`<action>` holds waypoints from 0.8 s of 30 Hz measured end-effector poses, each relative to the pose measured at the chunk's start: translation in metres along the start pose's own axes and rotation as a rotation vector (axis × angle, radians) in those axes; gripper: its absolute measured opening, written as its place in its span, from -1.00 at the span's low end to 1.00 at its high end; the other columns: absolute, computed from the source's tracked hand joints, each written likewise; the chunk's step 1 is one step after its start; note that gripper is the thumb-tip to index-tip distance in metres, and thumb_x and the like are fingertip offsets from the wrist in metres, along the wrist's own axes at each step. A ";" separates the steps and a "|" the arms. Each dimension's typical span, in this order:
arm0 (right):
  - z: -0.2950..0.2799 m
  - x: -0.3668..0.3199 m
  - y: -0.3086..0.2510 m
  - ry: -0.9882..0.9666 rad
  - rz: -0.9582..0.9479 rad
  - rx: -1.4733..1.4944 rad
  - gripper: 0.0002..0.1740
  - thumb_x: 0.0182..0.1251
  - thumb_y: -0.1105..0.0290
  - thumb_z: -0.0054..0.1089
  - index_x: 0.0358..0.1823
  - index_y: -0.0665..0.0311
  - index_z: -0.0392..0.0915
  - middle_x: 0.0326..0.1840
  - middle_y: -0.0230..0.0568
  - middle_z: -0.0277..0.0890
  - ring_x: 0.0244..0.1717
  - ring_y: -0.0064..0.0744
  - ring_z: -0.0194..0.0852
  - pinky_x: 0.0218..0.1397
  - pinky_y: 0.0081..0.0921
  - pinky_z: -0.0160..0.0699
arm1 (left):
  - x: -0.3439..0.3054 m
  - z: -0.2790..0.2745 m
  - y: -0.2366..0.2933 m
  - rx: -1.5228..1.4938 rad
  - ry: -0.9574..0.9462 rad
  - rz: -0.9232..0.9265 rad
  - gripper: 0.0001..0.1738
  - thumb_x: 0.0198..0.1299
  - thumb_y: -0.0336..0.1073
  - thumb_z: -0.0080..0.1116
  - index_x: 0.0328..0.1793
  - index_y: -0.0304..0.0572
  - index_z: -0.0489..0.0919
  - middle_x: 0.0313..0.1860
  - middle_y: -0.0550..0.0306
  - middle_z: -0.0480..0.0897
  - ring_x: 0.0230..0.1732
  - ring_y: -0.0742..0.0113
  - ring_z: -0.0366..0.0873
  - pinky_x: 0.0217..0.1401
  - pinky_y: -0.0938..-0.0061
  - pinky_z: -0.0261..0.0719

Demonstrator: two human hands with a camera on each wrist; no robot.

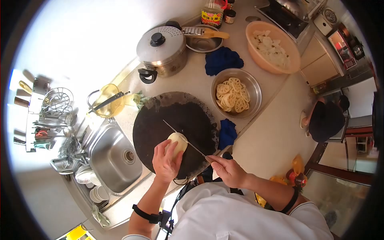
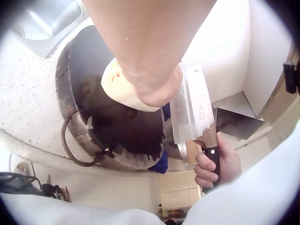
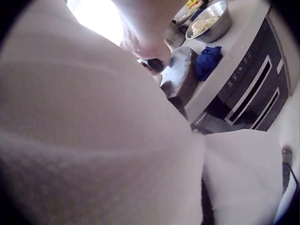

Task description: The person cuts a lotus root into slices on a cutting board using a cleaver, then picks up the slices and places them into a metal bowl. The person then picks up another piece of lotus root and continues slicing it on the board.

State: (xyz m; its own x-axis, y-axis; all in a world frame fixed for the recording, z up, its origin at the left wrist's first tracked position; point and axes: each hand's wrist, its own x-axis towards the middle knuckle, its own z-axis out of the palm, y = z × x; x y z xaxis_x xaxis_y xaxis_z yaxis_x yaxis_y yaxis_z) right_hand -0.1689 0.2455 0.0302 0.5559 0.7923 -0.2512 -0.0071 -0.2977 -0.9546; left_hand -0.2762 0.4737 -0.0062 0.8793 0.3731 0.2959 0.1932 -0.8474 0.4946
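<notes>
On the round dark chopping block point(image 1: 160, 120) lies a pale, peeled, rounded vegetable point(image 1: 179, 145), and my left hand point(image 1: 167, 162) holds it from the near side with the fingers over its top. My right hand point(image 1: 229, 171) grips the handle of a cleaver point(image 1: 195, 149), seen nearly edge-on in the head view, with its blade right at the vegetable's right side. The left wrist view shows the broad cleaver blade point(image 2: 193, 105) upright, the right fingers wrapped round its black handle. Orange marks show on the vegetable point(image 2: 119, 86) there. The right wrist view is mostly filled by white clothing.
A steel bowl of lotus root slices point(image 1: 257, 98) and blue cloths point(image 1: 227, 134) lie right of the block. Behind stand a lidded pot point(image 1: 162, 52) and a peach basin point(image 1: 294, 66) of pale slices. A sink point(image 1: 108, 154) is at left. Another person point(image 1: 326, 120) is at far right.
</notes>
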 end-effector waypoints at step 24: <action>0.017 0.047 0.023 -0.109 0.046 -0.070 -0.51 0.64 0.17 -0.10 0.30 0.44 0.47 -0.18 0.15 0.69 -0.10 -0.04 0.71 0.04 -0.31 0.60 | 0.012 0.000 0.010 0.061 -0.079 -0.048 -0.49 -0.06 -0.41 0.48 0.11 -0.04 0.67 0.14 0.03 0.61 0.08 -0.10 0.58 0.10 0.17 0.63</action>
State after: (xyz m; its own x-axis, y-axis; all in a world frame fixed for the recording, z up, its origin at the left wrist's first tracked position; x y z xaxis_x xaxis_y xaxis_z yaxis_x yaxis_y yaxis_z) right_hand -0.1573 0.2849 -0.0064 0.4626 0.8290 -0.3142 0.0295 -0.3686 -0.9291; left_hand -0.2637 0.4698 0.0024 0.8995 0.3850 0.2065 0.2598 -0.8514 0.4556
